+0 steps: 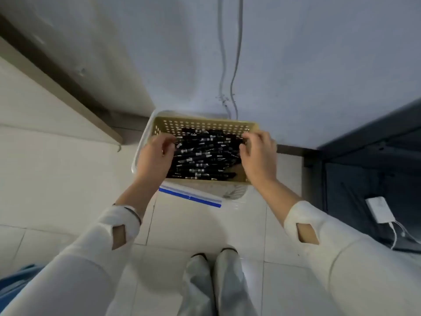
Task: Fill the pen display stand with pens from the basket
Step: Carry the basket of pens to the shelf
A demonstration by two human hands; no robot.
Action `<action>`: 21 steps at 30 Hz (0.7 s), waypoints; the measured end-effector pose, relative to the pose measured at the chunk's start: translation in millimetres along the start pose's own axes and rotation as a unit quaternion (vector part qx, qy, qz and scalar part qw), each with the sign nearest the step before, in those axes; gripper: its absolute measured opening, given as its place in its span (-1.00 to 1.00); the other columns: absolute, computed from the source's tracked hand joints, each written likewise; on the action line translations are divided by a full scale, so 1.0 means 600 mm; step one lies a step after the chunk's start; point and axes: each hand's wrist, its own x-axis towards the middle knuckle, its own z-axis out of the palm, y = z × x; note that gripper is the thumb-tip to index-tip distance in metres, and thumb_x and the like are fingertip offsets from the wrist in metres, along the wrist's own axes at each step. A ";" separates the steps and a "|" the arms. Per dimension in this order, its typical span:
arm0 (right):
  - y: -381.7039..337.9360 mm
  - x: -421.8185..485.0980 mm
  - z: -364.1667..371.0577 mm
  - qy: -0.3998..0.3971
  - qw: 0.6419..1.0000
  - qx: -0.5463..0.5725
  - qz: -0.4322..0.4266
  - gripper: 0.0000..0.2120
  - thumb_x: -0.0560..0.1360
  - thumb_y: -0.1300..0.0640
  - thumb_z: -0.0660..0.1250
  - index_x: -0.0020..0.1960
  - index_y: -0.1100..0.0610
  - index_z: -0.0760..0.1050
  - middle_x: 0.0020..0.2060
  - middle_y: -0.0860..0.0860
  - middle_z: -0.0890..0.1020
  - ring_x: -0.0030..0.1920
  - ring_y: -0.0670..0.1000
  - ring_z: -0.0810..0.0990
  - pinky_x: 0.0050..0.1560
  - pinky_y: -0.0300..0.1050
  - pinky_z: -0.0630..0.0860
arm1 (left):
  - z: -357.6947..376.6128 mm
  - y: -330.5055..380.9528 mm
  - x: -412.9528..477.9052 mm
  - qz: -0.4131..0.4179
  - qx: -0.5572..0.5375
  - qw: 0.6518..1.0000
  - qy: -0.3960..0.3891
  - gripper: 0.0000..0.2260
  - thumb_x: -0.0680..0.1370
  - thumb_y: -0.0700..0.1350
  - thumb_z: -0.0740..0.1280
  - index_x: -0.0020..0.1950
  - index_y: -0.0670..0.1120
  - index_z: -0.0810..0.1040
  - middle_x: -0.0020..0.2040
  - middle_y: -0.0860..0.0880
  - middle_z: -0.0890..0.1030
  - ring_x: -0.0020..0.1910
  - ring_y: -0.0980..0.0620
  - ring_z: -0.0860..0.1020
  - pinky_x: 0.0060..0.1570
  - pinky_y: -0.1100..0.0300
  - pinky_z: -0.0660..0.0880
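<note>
**Both hands at the basket, stand nowhere in sight**

Head view: a tan perforated basket [205, 126] sits on the tiled floor [193, 224] against the far wall [296, 65]. It appears nested in a white container [138, 151] whose rim shows on the left. It holds a loose heap of black pens [200, 156] with silver bands, lying mostly crosswise. The left hand [157, 156] covers the basket's left side and the right hand [257, 153] its right side. Both have their fingers curled inward over the rims. I cannot tell whether they clamp the rims, pinch pens or only touch. A clear zip bag [190, 197] with a blue strip lies just near of the basket. The display stand is not visible.

Judging by looks, each pen is light, stiff and smooth, so likely to roll or slip. A pinch at mid-barrel should hold one best. The full basket probably has some weight, and thin perforated walls may flex, so taking both side rims together seems wise.
</note>
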 end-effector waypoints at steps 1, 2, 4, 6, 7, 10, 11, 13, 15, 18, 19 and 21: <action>0.011 0.006 0.015 0.031 0.999 -0.020 0.015 -0.67 0.53 0.11 0.28 0.29 0.10 0.44 0.28 0.09 0.41 0.25 0.16 0.36 0.18 -0.02 0.41 | 0.007 -0.012 0.012 0.004 0.042 0.999 0.032 -0.77 0.57 -0.15 0.23 0.22 -0.07 0.51 0.20 -0.10 0.51 0.17 -0.07 0.43 0.15 0.01 0.38; 0.021 0.015 0.029 0.063 0.997 -0.025 0.044 -0.63 0.52 0.11 0.29 0.32 0.09 0.41 0.30 0.10 0.38 0.27 0.16 0.35 0.18 0.00 0.42 | 0.015 -0.026 0.024 -0.002 0.090 0.993 0.072 -0.74 0.56 -0.13 0.24 0.24 -0.05 0.49 0.27 -0.09 0.44 0.26 -0.10 0.36 0.22 -0.01 0.30; 0.036 0.025 0.053 0.061 0.995 0.003 0.080 -0.56 0.52 0.12 0.30 0.38 0.08 0.32 0.32 0.12 0.33 0.23 0.15 0.41 0.09 -0.05 0.47 | 0.032 -0.054 0.047 -0.043 0.145 0.984 0.096 -0.66 0.53 -0.10 0.26 0.31 -0.03 0.41 0.36 -0.09 0.31 0.35 -0.16 0.25 0.29 -0.06 0.21; 0.046 0.035 0.072 0.050 0.993 0.032 0.106 -0.51 0.54 0.12 0.28 0.42 0.09 0.22 0.29 0.14 0.32 0.08 0.13 0.52 -0.07 -0.09 0.50 | 0.051 -0.068 0.060 -0.106 0.144 0.982 0.054 -0.59 0.52 -0.09 0.26 0.36 -0.04 0.32 0.36 -0.13 0.28 0.32 -0.21 0.30 0.23 -0.12 0.30; 0.049 0.040 0.076 0.056 0.991 0.039 0.119 -0.50 0.55 0.12 0.27 0.44 0.09 0.19 0.27 0.15 0.33 0.03 0.12 0.54 -0.10 -0.07 0.51 | 0.059 -0.071 0.065 -0.128 0.146 0.980 0.043 -0.59 0.52 -0.10 0.25 0.36 -0.05 0.29 0.33 -0.16 0.31 0.27 -0.22 0.35 0.16 -0.13 0.36; 0.051 0.051 0.070 0.068 0.980 0.068 0.173 -0.53 0.57 0.11 0.25 0.43 0.16 0.20 0.26 0.17 0.35 0.05 0.15 0.54 -0.03 -0.07 0.45 | 0.065 -0.059 0.071 -0.158 0.135 0.976 0.068 -0.63 0.54 -0.14 0.20 0.34 -0.09 0.27 0.24 -0.21 0.39 0.20 -0.24 0.40 0.13 -0.12 0.35; 0.051 0.050 0.067 0.057 0.979 0.064 0.184 -0.58 0.57 0.12 0.24 0.39 0.18 0.25 0.25 0.17 0.36 0.06 0.16 0.53 -0.04 -0.10 0.41 | 0.065 -0.054 0.069 -0.169 0.123 0.975 0.076 -0.63 0.54 -0.16 0.18 0.34 -0.08 0.26 0.23 -0.21 0.41 0.19 -0.24 0.41 0.16 -0.11 0.32; 0.051 0.041 0.053 0.038 0.978 0.048 0.200 -0.68 0.58 0.13 0.22 0.29 0.22 0.35 0.20 0.19 0.39 0.05 0.18 0.53 -0.07 -0.13 0.37 | 0.060 -0.043 0.056 -0.176 0.101 0.976 0.076 -0.63 0.53 -0.18 0.17 0.34 -0.05 0.24 0.23 -0.19 0.43 0.20 -0.22 0.41 0.16 -0.09 0.30; 0.050 0.027 0.029 0.022 0.975 0.037 0.217 -0.72 0.58 0.14 0.22 0.24 0.24 0.39 0.18 0.19 0.39 0.04 0.20 0.52 -0.02 -0.07 0.42 | 0.049 -0.035 0.034 -0.164 0.066 0.982 0.065 -0.60 0.52 -0.23 0.16 0.34 -0.05 0.22 0.25 -0.18 0.43 0.22 -0.22 0.40 0.09 -0.08 0.34; 0.048 0.006 -0.014 -0.020 0.971 0.030 0.234 -0.74 0.56 0.14 0.23 0.19 0.25 0.40 0.16 0.21 0.45 0.00 0.21 0.53 -0.07 -0.05 0.42 | 0.024 -0.016 0.002 -0.169 0.017 0.985 0.037 -0.51 0.53 -0.25 0.17 0.42 -0.03 0.13 0.26 -0.20 0.47 0.19 -0.24 0.45 -0.05 -0.06 0.39; 0.046 -0.003 -0.028 -0.034 0.971 0.028 0.235 -0.73 0.55 0.13 0.24 0.19 0.25 0.40 0.14 0.22 0.48 -0.01 0.20 0.54 -0.12 -0.08 0.40 | 0.014 -0.008 -0.006 -0.180 0.009 0.983 0.026 -0.50 0.54 -0.23 0.18 0.44 -0.03 0.11 0.25 -0.21 0.48 0.17 -0.24 0.47 -0.08 -0.04 0.39; 0.036 -0.023 -0.057 -0.051 0.971 0.033 0.233 -0.70 0.55 0.12 0.25 0.22 0.25 0.39 0.09 0.21 0.54 0.00 0.19 0.55 -0.11 -0.09 0.42 | -0.006 0.009 -0.023 -0.180 0.010 0.984 0.005 -0.55 0.55 -0.17 0.21 0.41 -0.08 0.18 0.23 -0.19 0.50 0.15 -0.22 0.48 -0.05 -0.02 0.40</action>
